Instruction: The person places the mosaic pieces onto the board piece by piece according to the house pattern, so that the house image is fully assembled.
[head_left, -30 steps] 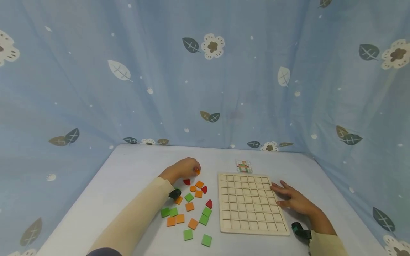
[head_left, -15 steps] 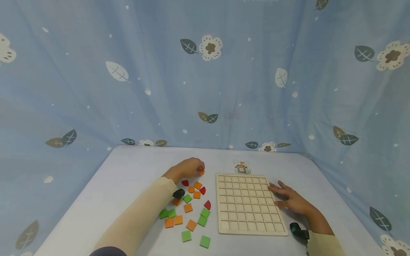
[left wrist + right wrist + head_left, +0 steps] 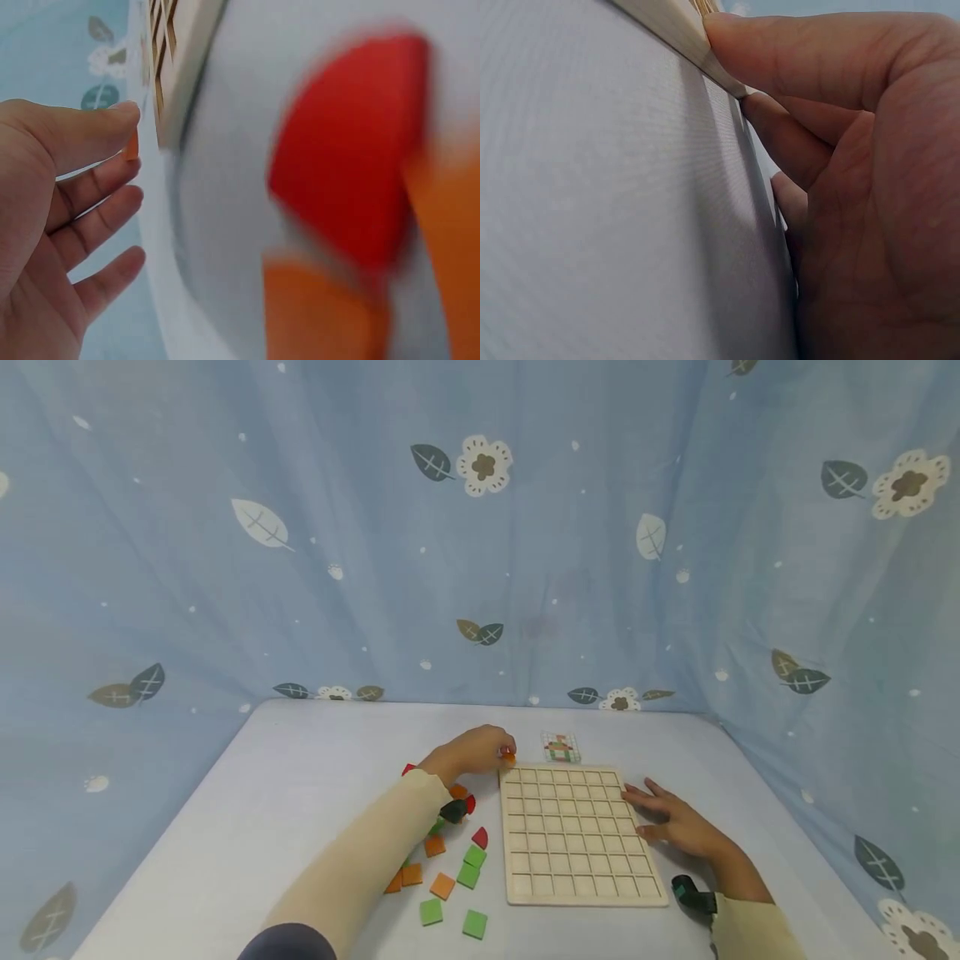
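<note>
My left hand [image 3: 474, 750] pinches a small orange tile [image 3: 131, 145] between thumb and index finger, the other fingers spread apart. It is at the far left corner of a pale wooden grid board [image 3: 573, 833], whose square cells hold nothing. Most of the tile is covered by the fingertips, so its shape is hidden. My right hand [image 3: 678, 822] lies at the board's right side with fingers extended; in the right wrist view its thumb [image 3: 780, 56] touches the board's edge [image 3: 682, 37].
Left of the board lie loose orange squares [image 3: 442, 886], green squares [image 3: 475, 924] and red quarter-round pieces [image 3: 480, 837], some hidden under the left forearm. A small card with a coloured grid pattern [image 3: 561, 747] lies behind the board. A blue patterned curtain [image 3: 480, 552] surrounds the white table [image 3: 315, 752].
My left hand has carried the orange tile rightward, from above the loose pieces to the board's far left corner. The right hand stays at the board's right edge. The head view has shifted slightly.
</note>
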A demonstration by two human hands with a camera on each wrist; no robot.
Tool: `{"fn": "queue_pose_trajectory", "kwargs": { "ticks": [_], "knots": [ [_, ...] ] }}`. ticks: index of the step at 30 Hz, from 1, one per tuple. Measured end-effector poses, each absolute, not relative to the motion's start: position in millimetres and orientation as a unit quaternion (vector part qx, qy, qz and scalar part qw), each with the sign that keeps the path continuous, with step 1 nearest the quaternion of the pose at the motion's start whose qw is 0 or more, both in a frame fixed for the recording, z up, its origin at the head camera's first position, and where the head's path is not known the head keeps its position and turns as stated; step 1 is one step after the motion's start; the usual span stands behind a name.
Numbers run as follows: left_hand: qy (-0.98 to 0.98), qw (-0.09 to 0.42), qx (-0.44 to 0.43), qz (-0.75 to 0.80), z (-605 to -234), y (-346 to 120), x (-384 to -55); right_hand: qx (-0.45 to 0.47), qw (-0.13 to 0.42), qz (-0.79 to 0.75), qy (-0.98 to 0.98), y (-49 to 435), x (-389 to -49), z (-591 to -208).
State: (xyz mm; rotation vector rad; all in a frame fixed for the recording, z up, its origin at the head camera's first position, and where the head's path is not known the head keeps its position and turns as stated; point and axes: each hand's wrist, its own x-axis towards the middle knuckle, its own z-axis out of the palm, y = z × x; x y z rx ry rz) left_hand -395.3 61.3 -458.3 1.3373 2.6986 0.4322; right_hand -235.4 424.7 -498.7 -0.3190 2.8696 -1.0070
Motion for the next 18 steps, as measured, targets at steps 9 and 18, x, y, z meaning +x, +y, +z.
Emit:
{"fn": "queue_pose_trajectory", "kwargs": {
  "ticks": [9, 18],
  "knots": [
    [0.870, 0.053, 0.463, 0.160, -456.2, 103.3, -388.9, -0.111, 0.037, -0.329, 0.937, 426.1, -236.0, -500.8],
    [0.860, 0.066, 0.467, 0.194, -450.7, 134.5, -377.1, -0.105, 0.038, -0.333, 0.936, 424.4, -233.9, -497.2]
  ]
}}
